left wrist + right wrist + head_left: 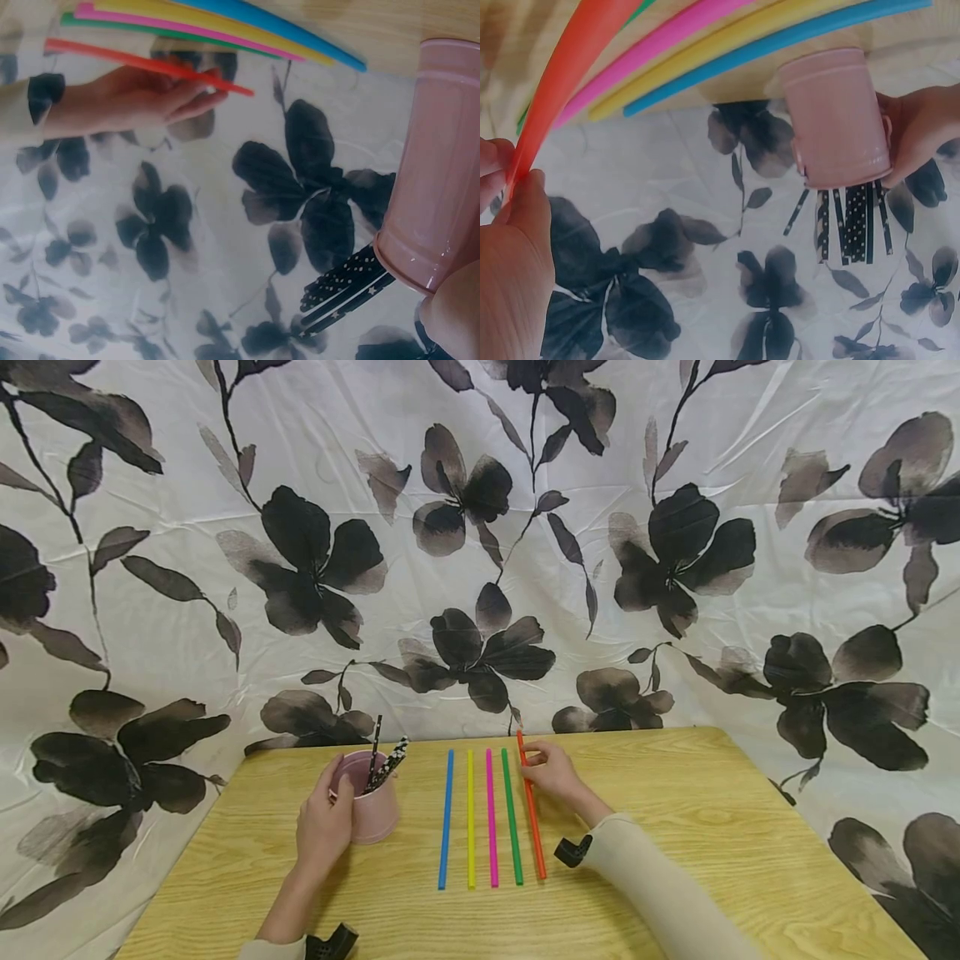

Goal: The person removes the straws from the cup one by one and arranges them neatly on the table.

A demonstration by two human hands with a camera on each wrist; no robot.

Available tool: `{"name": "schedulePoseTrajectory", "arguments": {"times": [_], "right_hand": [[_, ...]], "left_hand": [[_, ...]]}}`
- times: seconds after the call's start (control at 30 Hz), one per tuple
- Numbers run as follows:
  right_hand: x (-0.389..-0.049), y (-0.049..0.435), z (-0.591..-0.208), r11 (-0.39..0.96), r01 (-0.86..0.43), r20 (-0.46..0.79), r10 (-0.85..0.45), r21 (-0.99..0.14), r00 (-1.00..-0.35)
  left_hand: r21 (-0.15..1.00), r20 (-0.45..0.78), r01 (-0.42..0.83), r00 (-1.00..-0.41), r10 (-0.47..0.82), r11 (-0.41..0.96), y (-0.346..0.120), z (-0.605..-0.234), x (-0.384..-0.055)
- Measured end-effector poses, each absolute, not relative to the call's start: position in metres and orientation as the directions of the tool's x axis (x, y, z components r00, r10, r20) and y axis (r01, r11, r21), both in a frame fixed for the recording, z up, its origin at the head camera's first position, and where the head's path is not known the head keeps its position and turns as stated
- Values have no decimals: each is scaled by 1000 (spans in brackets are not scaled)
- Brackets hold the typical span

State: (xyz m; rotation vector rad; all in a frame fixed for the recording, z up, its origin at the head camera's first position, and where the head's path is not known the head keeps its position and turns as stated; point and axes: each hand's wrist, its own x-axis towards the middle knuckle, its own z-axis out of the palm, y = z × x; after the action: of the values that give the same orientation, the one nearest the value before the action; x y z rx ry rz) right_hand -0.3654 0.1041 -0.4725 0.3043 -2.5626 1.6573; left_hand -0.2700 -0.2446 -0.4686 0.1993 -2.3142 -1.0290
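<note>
My left hand [324, 822] grips a pink bucket [377, 818] by its left side, with the thumb over the near rim. Out of the bucket stick several black straws [387, 767] with white dots and stars, seen closer in the right wrist view. Near its far end, my right hand [555, 772] pinches an orange-red straw [535, 831] between thumb and fingers. To the left of that straw, a green straw [512, 818], a pink straw [492, 818], a yellow straw [471, 818] and a blue straw [446, 818] lie side by side, apart from each other.
A wooden table [645, 793] carries everything. Behind it and at both sides hangs a pale cloth [570, 660] with dark flowers, close to the table's far edge. Each wrist wears a small black camera mount [573, 852].
</note>
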Motion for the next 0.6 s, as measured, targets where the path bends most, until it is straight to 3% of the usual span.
{"name": "schedulePoseTrajectory", "arguments": {"times": [0.6], "right_hand": [[-363, 101, -489, 457, -223, 192, -114, -861, -975]], "left_hand": [[716, 471, 120, -810, -350, 688, -244, -467, -268]]}}
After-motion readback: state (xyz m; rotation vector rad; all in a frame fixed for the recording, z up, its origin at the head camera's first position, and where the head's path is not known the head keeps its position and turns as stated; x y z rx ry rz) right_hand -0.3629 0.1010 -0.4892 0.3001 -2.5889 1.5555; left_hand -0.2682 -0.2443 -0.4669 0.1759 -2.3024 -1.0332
